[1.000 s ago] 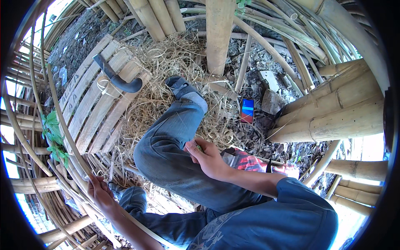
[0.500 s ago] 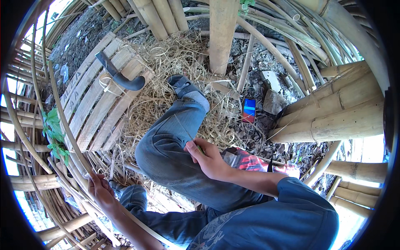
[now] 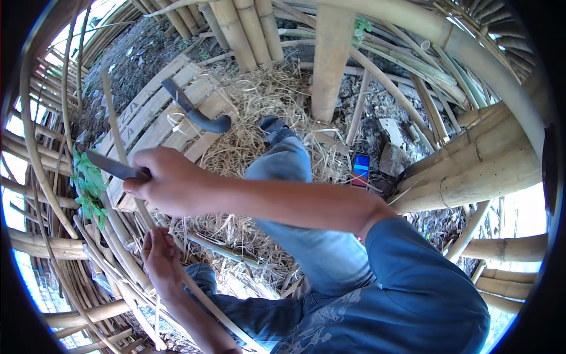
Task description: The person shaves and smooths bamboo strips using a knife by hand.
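Note:
My right hand (image 3: 168, 180) is closed round the handle of a knife (image 3: 113, 166), its dark blade pointing left. The blade lies across a long bamboo strip (image 3: 111, 109), though I cannot tell whether it touches. Lower down, my left hand (image 3: 162, 259) pinches that strip between thumb and fingers. The strip bends from above the knife, through my left hand, and along my left forearm to the lower edge. My right forearm hides part of my raised knee.
A slatted wooden crate (image 3: 147, 121) carries a dark curved object (image 3: 197, 112). Pale shavings (image 3: 253, 97) cover the ground beside it. A phone (image 3: 360, 170) lies near thick bamboo poles (image 3: 471, 162) at right. Green leaves (image 3: 88, 180) and bamboo lattice stand at left.
My right hand has swung left with the knife, from over my knee to the strip above my left hand. My left hand stays on the strip. The whole view has shifted slightly.

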A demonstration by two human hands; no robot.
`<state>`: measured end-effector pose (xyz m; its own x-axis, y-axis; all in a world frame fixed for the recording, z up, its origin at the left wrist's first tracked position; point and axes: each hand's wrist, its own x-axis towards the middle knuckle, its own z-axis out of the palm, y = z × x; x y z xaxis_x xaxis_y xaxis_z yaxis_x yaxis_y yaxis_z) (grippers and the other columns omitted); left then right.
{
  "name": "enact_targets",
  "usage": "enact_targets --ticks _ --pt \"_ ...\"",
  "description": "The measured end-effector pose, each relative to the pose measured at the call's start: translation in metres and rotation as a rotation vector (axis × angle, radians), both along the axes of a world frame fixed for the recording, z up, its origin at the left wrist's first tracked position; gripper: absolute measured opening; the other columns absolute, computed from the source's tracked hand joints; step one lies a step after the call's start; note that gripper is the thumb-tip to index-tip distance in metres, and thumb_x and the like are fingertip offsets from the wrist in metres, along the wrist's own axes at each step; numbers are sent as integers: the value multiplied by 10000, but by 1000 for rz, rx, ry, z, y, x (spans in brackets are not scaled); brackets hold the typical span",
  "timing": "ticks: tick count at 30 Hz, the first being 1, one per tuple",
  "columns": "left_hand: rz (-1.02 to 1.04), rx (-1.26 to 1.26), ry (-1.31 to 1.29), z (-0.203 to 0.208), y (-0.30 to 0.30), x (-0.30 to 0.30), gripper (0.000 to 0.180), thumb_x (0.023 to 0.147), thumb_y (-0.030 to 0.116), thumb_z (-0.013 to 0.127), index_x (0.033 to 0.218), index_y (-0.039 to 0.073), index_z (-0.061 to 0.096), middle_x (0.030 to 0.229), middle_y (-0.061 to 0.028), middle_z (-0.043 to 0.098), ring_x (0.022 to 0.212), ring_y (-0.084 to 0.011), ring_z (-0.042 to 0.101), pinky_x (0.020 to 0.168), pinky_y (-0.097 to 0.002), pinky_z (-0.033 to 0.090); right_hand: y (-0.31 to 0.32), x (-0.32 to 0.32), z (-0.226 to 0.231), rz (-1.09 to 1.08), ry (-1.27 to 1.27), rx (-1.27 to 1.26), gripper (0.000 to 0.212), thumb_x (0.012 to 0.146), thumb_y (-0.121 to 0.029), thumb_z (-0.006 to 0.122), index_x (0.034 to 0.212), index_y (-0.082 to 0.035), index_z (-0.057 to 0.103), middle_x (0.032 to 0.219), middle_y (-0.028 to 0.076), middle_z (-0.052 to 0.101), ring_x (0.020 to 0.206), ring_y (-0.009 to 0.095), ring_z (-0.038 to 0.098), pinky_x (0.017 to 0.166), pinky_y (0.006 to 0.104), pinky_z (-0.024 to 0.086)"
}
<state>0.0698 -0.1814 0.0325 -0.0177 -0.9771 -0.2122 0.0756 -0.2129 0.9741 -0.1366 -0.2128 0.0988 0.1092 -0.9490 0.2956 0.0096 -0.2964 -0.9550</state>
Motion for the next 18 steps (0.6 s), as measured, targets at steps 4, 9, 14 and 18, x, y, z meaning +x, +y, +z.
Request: enact_targets --ticks 4,9,14,18 --pt "36 101 79 10 9 -20 181 970 135 455 1045 37 588 659 30 494 488 -7 347 428 -153 261 -53 27 -12 231 -6 236 171 891 -144 626 836 14 593 657 49 567 517 117 527 443 290 395" --pt "-27 125 100 10 13 -28 253 1018 245 398 1015 82 592 633 21 499 471 -15 324 420 -167 222 -38 15 -34 284 123 353 289 1002 -200 431 805 -25 550 589 2 471 450 73 423 412 256 340" --pt "-132 164 135 13 22 -21 278 1029 260 379 978 52 556 638 21 487 497 -23 331 435 -186 243 4 10 -52 445 218 531 260 991 -189 468 820 -18 563 578 -15 496 444 59 440 410 238 348" --pt "-191 197 40 14 30 -26 284 1035 245 362 959 43 546 648 18 487 541 -30 396 477 -196 303 8 1 -60 508 115 596 263 955 -225 562 835 5 600 622 -2 535 513 50 483 454 220 392"
